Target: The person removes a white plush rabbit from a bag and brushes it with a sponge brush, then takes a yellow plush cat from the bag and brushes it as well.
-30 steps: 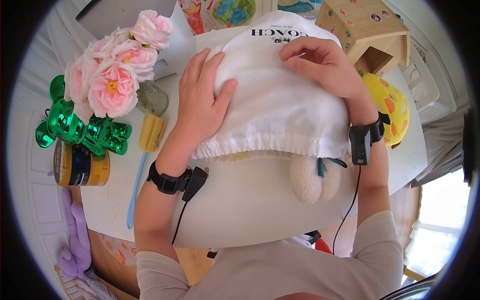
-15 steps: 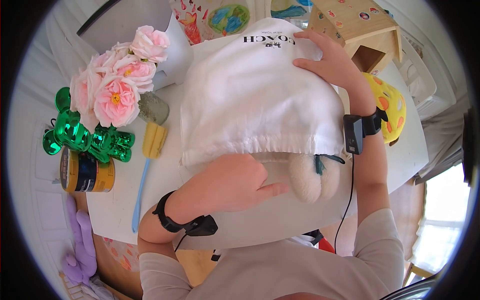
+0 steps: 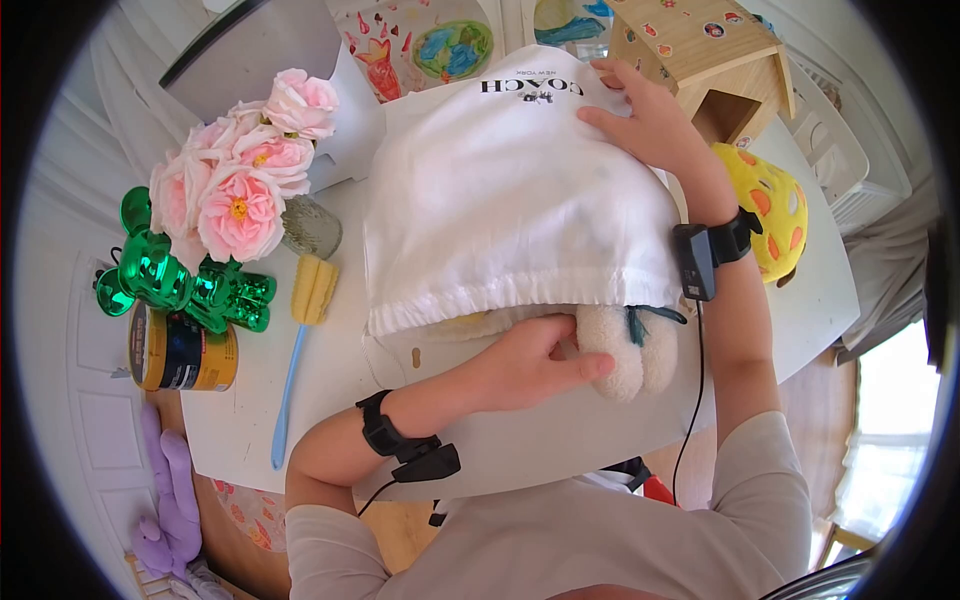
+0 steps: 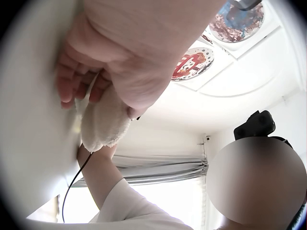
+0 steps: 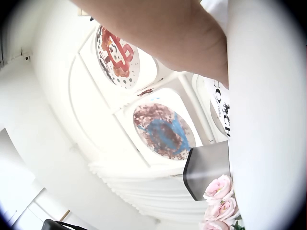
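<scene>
A white cloth drawstring bag with black COACH lettering lies on the white table, its gathered mouth toward the person. Two cream fuzzy feet of a plush toy stick out of that mouth, a dark green ribbon beside them; the toy's other parts are hidden in the bag. My left hand grips the nearer foot, thumb across it and fingers curled at its side, as the left wrist view also shows. Over the bag's far right side rests my right hand, fingers spread and relaxed on the cloth.
On the left stand pink roses in a glass vase, a shiny green bear figure, a yellow tub and a blue-handled sponge brush. A wooden box and a yellow plush are at right.
My left hand has left the bag's left side, come down past the mouth and right, and taken hold of the plush foot. The right hand has shifted to the bag's far right edge.
</scene>
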`<control>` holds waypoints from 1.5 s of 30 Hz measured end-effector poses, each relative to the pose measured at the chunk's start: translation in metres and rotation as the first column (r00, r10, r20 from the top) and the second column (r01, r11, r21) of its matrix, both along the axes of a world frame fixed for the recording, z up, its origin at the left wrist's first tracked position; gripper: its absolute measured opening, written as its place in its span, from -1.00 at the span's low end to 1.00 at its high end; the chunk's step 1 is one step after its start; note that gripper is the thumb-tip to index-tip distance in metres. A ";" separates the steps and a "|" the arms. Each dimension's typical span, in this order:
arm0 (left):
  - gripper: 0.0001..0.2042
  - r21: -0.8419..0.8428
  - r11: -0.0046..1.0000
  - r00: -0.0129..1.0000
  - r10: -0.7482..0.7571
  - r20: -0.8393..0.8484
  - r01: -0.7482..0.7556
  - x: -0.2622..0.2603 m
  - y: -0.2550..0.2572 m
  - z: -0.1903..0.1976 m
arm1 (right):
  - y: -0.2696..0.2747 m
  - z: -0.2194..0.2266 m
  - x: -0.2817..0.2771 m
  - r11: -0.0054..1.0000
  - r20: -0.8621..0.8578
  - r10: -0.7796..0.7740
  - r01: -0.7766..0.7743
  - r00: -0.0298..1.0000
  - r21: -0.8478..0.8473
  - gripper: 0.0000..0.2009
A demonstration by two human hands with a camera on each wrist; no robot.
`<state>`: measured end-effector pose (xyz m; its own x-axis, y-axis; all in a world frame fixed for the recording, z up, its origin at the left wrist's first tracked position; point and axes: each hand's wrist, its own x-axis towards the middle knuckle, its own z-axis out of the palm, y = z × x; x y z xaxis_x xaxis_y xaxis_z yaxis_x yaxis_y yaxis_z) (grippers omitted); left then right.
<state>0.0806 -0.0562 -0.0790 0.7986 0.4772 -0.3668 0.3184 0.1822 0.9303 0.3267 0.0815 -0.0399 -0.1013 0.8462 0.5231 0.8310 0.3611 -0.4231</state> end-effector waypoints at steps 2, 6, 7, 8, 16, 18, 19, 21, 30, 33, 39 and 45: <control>-0.47 0.041 0.999 1.000 0.019 0.022 -0.020 0.001 0.001 -0.003 | 0.002 0.001 -0.002 0.999 -0.083 -0.044 0.044 0.996 -0.004 -0.54; -0.51 -0.088 0.983 0.979 0.172 0.111 -0.163 0.005 -0.005 0.000 | 0.016 -0.007 0.011 0.999 -0.130 0.015 -0.009 0.991 0.048 -0.69; -0.53 -0.124 0.979 0.976 0.176 0.126 -0.161 0.006 -0.006 -0.002 | 0.014 -0.008 0.009 0.998 -0.124 -0.004 0.011 0.992 0.055 -0.72; -0.55 -0.159 0.974 0.973 0.181 0.142 -0.158 0.007 -0.006 -0.006 | 0.013 -0.006 0.007 0.997 -0.118 -0.024 0.031 0.993 0.064 -0.75; -0.69 0.075 0.974 0.973 0.205 0.103 -0.213 -0.005 -0.001 0.015 | 0.014 -0.006 0.012 0.985 -0.229 -0.048 0.083 0.972 0.149 -0.82; -0.71 0.109 0.975 0.976 0.182 0.116 -0.195 -0.012 0.000 0.041 | 0.015 -0.006 0.013 0.980 -0.203 -0.077 0.111 0.976 0.163 -0.84; -0.71 0.134 0.979 0.985 0.145 0.092 -0.157 -0.018 0.003 0.054 | 0.016 -0.007 0.014 0.979 -0.197 -0.086 0.120 0.977 0.167 -0.84; -0.72 0.180 0.981 0.997 0.070 0.040 -0.076 -0.032 0.008 0.078 | 0.018 -0.008 0.016 0.976 -0.193 -0.112 0.144 0.975 0.161 -0.85; -0.82 0.636 0.769 0.972 -0.095 0.215 -0.066 -0.087 0.021 0.107 | 0.021 -0.013 0.020 0.981 -0.244 -0.158 0.180 0.957 0.070 -0.82; -0.84 0.665 0.622 0.888 0.112 0.447 -0.413 -0.098 0.004 0.096 | 0.019 -0.011 0.019 0.983 -0.256 -0.154 0.175 0.954 0.058 -0.82; -0.71 0.572 0.817 0.861 -0.340 0.378 0.071 -0.152 0.037 0.123 | 0.024 -0.015 0.025 0.986 -0.220 -0.138 0.154 0.966 0.057 -0.80; -0.69 0.639 0.768 0.891 -0.263 0.371 -0.039 -0.167 0.030 0.162 | 0.017 -0.006 0.020 0.986 -0.257 -0.145 0.162 0.956 0.046 -0.81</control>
